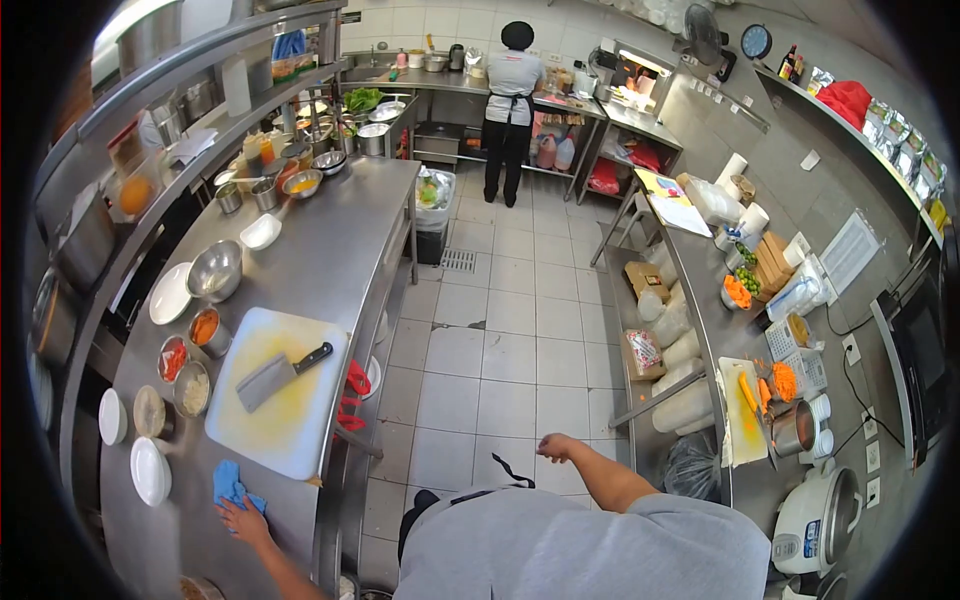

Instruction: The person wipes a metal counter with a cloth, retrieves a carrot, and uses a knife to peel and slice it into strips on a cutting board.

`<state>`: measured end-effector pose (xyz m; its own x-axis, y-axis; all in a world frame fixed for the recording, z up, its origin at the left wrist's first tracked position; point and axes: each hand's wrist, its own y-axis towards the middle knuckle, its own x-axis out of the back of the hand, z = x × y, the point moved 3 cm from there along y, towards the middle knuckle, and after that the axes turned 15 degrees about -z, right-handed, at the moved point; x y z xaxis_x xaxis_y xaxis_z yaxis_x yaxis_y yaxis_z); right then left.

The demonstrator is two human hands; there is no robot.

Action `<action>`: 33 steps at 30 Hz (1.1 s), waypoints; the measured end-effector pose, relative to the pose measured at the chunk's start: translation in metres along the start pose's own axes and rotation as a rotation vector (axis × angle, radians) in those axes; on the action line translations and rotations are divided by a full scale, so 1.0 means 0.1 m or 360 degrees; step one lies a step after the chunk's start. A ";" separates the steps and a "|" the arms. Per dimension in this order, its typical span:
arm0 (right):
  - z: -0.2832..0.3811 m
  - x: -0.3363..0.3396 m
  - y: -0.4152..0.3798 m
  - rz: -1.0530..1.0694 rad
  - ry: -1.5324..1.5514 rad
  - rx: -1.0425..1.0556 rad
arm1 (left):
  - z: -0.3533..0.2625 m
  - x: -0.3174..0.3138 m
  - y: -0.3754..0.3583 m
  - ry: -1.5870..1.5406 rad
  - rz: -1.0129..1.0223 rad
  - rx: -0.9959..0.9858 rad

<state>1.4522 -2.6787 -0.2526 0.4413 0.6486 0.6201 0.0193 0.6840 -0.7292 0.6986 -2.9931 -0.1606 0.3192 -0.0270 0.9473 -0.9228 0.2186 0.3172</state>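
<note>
A white cutting board (pixel 290 395) lies on the steel counter (pixel 330 240), stained yellow across its middle, with a cleaver (pixel 272 376) resting flat on it, black handle pointing away from the person. Just beyond the board's far corner sits a large steel bowl (pixel 216 270) beside a white plate (pixel 170 294). Along the board's outer edge stand small steel cups of orange, red and pale chopped ingredients (pixel 190 360), and more white plates (pixel 150 470) lie past those toward the counter's near end. Red-handled tools (pixel 355 395) hang off the counter edge beside the board, on the aisle side.

The room is a commercial kitchen with a pale tiled floor (pixel 500 340). Across the aisle from the board runs a second counter (pixel 700 330) carrying bagged goods, cut carrots (pixel 770 385) on a small board, a steel pot and a rice cooker (pixel 815 520). Far down the aisle a co-worker (pixel 510 100) in a grey shirt and black apron stands facing away.

The blue cloth (pixel 232 487) lies bunched on the counter just nearer the person than the board's near corner. The left hand (pixel 243 520) rests on it, fingers spread flat and pressing the cloth down. The right hand (pixel 556 447) hangs over the aisle floor, well apart from the board, loosely curled and holding nothing.
</note>
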 end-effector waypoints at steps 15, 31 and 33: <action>1.72 0.12 0.56 0.0252 -0.0535 0.1166 | -1.11 0.46 -0.07 -0.0697 -0.0388 -0.0152; 1.54 1.21 2.29 0.0477 -0.0595 0.0673 | -1.85 1.35 -2.29 -0.0683 -0.0246 0.0317; 1.64 1.27 2.19 0.0434 -0.0545 0.0691 | -2.02 0.93 -2.88 -0.1296 -0.0220 0.0311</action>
<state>1.3652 -2.3913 -0.2862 0.0644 0.8404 0.5380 -0.4524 0.5052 -0.7349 1.0379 -2.8614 -0.1726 0.2460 -0.7515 0.6122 -0.9316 -0.0089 0.3633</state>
